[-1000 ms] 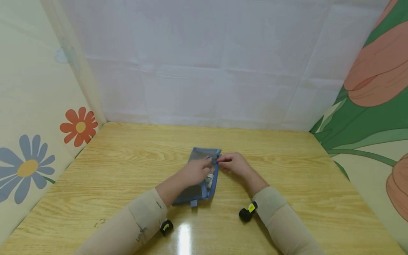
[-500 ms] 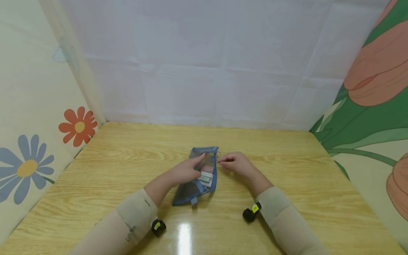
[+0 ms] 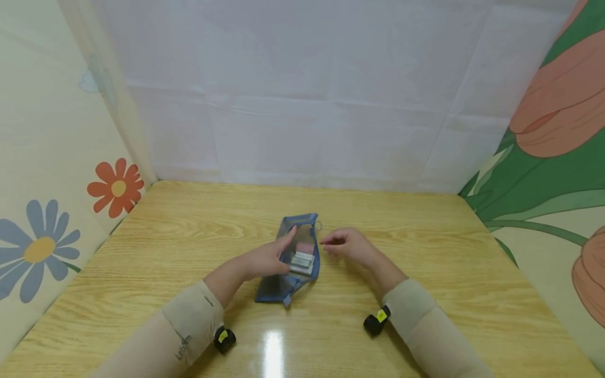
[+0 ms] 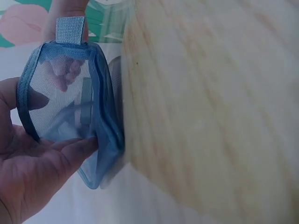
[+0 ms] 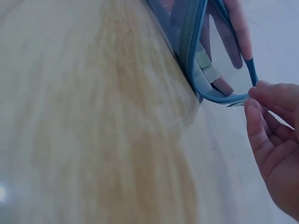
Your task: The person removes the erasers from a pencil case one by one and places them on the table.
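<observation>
A blue-edged mesh zipper pouch [image 3: 275, 289] lies on the wooden table with its mouth spread toward the right. My left hand [image 3: 263, 260] grips its upper side, the thumb behind the mesh and the fingers in front in the left wrist view. Inside sit small whitish-green blocks [image 3: 301, 260] and a pink block [image 3: 304, 247]. My right hand [image 3: 351, 244] stays just right of the mouth, thumb and fingers loosely curled. Its fingertips overlap the zipper edge [image 5: 192, 42] in the right wrist view, while a narrow gap shows in the head view. A metal ring [image 3: 318, 226] hangs at the far corner.
The wooden table [image 3: 425, 236] reaches back to a white sheet [image 3: 302, 94]. Flower-painted panels [image 3: 557, 157] flank both sides. A dark camera hangs below each wrist. A fabric tab [image 3: 287, 300] sticks out from the pouch's near end.
My left hand has drawn back leftward, spreading the pouch mouth and baring the blocks inside. The pouch's right edge has shifted left, away from my right hand, which has barely moved.
</observation>
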